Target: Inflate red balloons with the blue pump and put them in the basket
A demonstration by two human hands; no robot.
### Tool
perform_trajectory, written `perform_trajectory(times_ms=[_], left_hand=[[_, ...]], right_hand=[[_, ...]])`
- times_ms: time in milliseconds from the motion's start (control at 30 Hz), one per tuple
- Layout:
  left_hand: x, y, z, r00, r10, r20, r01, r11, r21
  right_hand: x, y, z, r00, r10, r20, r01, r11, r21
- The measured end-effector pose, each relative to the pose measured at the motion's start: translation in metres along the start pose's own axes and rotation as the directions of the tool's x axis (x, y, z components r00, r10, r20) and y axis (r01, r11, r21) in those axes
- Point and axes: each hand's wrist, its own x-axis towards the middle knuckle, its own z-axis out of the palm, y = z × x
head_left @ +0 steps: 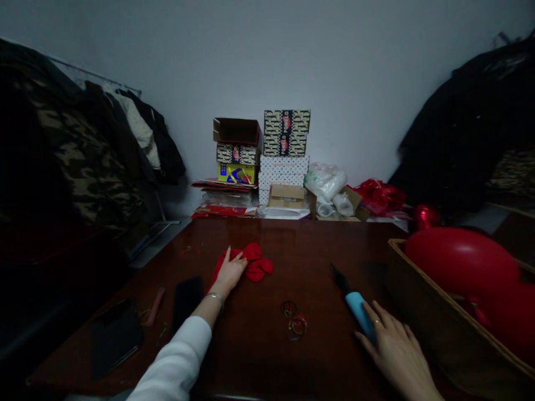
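My left hand (229, 274) reaches out over the dark wooden table (259, 345) and rests on a small heap of flat red balloons (254, 262), fingers laid on them. My right hand (395, 348) lies near the front right of the table, fingers spread, touching the rear end of a blue hand pump (356, 305) with a black nozzle that points away from me. A few coloured rubber bands (295, 320) lie between the two hands.
A wicker basket (422, 303) at the right holds inflated red balloons (460, 259). Two dark phones (115, 334) and a pink pen (154, 306) lie at the left. Stacked boxes (284, 150) and plastic bags (326, 181) stand against the back wall. Clothes hang on both sides.
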Motion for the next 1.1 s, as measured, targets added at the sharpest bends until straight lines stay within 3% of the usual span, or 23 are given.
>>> perform_trajectory(times_ms=[200,300,367,400,433,500,533,567,633,733,800,933,1100], left_hand=[[-0.01,0.0,-0.015,0.997,-0.008,0.081,0.01,1.0,-0.018],[-0.017,0.003,-0.022,0.985,-0.139,0.106,0.152,0.981,-0.121],[-0.021,0.008,-0.024,0.947,-0.282,0.157,0.318,0.898,-0.303],[-0.024,0.011,-0.025,0.91,-0.353,0.217,0.414,0.802,-0.43],[-0.028,0.015,-0.025,0.857,-0.414,0.306,0.512,0.632,-0.582],[-0.037,0.026,-0.024,0.768,-0.435,0.47,0.576,0.148,-0.804],[-0.042,0.032,-0.022,0.758,-0.42,0.499,0.511,-0.094,-0.855],[-0.047,0.039,-0.019,0.743,-0.447,0.499,0.415,-0.278,-0.867],[-0.057,0.052,-0.011,0.723,-0.454,0.52,0.291,-0.482,-0.826],[-0.064,0.066,0.005,0.736,-0.437,0.517,0.22,-0.568,-0.793],[-0.064,0.07,0.014,0.731,-0.459,0.505,0.19,-0.573,-0.797],[-0.061,0.073,0.016,0.722,-0.53,0.445,0.107,-0.55,-0.828],[-0.06,0.077,0.01,0.697,-0.58,0.422,0.078,-0.524,-0.848]], right_hand=[[-0.005,0.0,-0.001,0.991,0.071,0.112,-0.076,0.997,0.035],[-0.005,0.002,0.002,0.987,0.087,0.134,-0.094,0.995,0.045],[-0.005,0.005,0.004,0.987,0.082,0.139,-0.091,0.994,0.055],[-0.005,0.006,0.004,0.987,0.076,0.139,-0.085,0.995,0.06],[-0.006,0.007,0.004,0.988,0.072,0.137,-0.081,0.995,0.066],[-0.006,0.008,0.004,0.99,0.063,0.129,-0.074,0.994,0.084],[-0.006,0.008,0.003,0.99,0.06,0.124,-0.073,0.992,0.1],[-0.006,0.006,0.002,0.991,0.059,0.122,-0.074,0.99,0.121],[-0.006,0.001,-0.002,0.991,0.053,0.127,-0.076,0.979,0.191],[-0.007,-0.014,-0.015,0.99,-0.036,0.138,-0.018,0.926,0.377],[-0.01,-0.027,-0.028,0.976,-0.163,0.145,0.072,0.868,0.491],[-0.017,-0.049,-0.049,0.905,-0.392,0.162,0.213,0.75,0.626],[-0.017,-0.065,-0.058,0.898,-0.424,0.119,0.267,0.74,0.617]])
